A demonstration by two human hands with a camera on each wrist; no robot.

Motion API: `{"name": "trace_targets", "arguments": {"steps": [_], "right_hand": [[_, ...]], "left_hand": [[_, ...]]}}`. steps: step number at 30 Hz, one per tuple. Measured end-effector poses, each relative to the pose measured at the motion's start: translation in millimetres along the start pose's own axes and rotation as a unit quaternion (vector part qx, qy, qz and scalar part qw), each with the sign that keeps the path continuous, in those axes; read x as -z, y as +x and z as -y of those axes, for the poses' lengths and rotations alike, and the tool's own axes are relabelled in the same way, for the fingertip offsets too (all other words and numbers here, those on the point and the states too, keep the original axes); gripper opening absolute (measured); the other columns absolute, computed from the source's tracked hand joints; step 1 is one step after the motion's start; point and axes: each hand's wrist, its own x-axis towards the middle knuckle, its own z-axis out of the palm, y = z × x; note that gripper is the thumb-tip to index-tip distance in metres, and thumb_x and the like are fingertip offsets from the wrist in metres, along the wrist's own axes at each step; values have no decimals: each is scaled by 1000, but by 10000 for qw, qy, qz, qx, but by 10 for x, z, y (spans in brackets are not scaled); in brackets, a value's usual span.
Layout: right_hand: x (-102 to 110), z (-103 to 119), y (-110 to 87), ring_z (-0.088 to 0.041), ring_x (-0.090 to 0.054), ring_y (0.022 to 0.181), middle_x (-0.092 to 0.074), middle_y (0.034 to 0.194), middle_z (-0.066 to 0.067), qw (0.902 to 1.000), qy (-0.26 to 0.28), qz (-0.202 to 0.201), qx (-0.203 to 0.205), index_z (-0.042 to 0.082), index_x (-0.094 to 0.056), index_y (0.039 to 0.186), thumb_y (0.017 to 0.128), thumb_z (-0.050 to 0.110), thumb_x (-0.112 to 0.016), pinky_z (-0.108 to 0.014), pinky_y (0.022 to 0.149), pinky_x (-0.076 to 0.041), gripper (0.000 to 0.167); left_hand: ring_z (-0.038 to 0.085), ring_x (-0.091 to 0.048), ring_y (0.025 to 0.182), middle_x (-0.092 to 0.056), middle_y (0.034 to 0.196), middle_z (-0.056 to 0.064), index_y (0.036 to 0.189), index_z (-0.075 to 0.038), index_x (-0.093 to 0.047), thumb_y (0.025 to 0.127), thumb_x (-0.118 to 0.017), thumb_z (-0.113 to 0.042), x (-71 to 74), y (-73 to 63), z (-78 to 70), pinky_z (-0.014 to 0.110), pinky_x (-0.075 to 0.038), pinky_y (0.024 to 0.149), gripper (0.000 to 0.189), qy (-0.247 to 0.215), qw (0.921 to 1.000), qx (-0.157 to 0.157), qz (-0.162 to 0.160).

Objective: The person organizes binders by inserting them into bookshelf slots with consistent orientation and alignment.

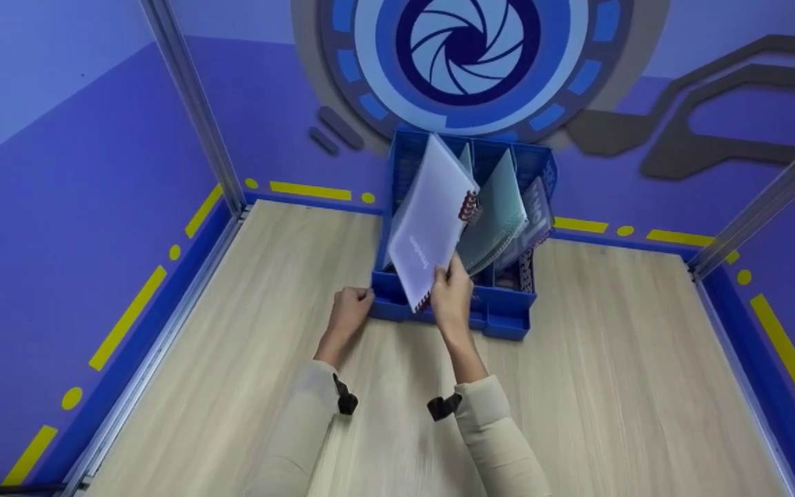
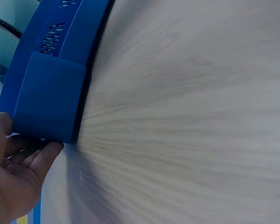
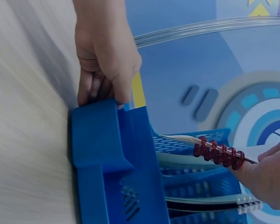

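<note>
My right hand (image 1: pixel 452 300) grips the lower corner of a spiral notebook (image 1: pixel 430 210) with a pale translucent cover and dark red coils. It leans tilted over the left compartment of a blue desk file organizer (image 1: pixel 508 323). In the right wrist view the red coils (image 3: pixel 219 153) show beside the hand. My left hand (image 1: pixel 350 312) holds the organizer's front left corner, fingers bent against its side in the left wrist view. Other notebooks stand in the organizer: a pale green one (image 1: pixel 497 217) and a clear-covered one (image 1: pixel 537 210) at the right.
The organizer stands on a light wood table (image 1: pixel 618 386), near the blue printed back wall (image 1: pixel 259 117). Metal frame posts (image 1: pixel 194 103) rise at the table's back corners. Small open trays (image 1: pixel 508 324) line the organizer's front.
</note>
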Motion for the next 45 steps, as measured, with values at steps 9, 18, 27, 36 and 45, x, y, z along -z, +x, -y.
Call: {"name": "trace_targets", "arguments": {"steps": [9, 18, 27, 36, 45], "right_hand": [[-218, -21, 67, -37, -66, 112, -67, 126, -22, 9998, -24, 36, -187, 2, -62, 132, 99, -3, -53, -50, 93, -53, 34], [-167, -7, 80, -29, -68, 103, -70, 121, -18, 9976, 287, 379, -509, 5, -65, 129, 98, 2, -58, -42, 84, -55, 31], [-13, 21, -27, -33, -69, 107, -69, 110, -23, 9849, 1259, 958, -704, -2, -66, 123, 101, 5, -58, -41, 83, -59, 25], [4, 16, -76, -27, -73, 88, -67, 82, -13, 9936, 798, 553, -577, 0, -69, 98, 98, 3, -64, -30, 75, -60, 7], [-53, 27, -76, -31, -73, 100, -74, 108, -20, 9953, 894, 268, -254, 2, -72, 120, 98, -1, -61, -30, 75, -59, 24]], "left_hand": [[8, -24, 51, -28, 53, -11, 56, -19, -36, 98, -61, -14, 7, -15, 7, 26, -21, 52, 49, 153, 9998, -45, -72], [8, -26, 51, -30, 55, -10, 58, -17, -36, 100, -60, -14, 14, -7, 1, 26, -23, 52, 48, 12, 9999, -113, 43], [9, -29, 52, -33, 57, -9, 60, -16, -39, 100, -60, -10, 21, -10, -11, 26, -24, 52, 46, -111, 9998, -171, 60], [9, -26, 53, -30, 56, -11, 58, -18, -36, 98, -61, -14, 11, -28, 10, 26, -21, 52, 47, 70, 9998, -83, -152], [9, -26, 52, -30, 56, -10, 59, -17, -37, 99, -61, -14, 4, -27, -11, 26, -22, 52, 47, 11, 9999, -134, -81]]}}
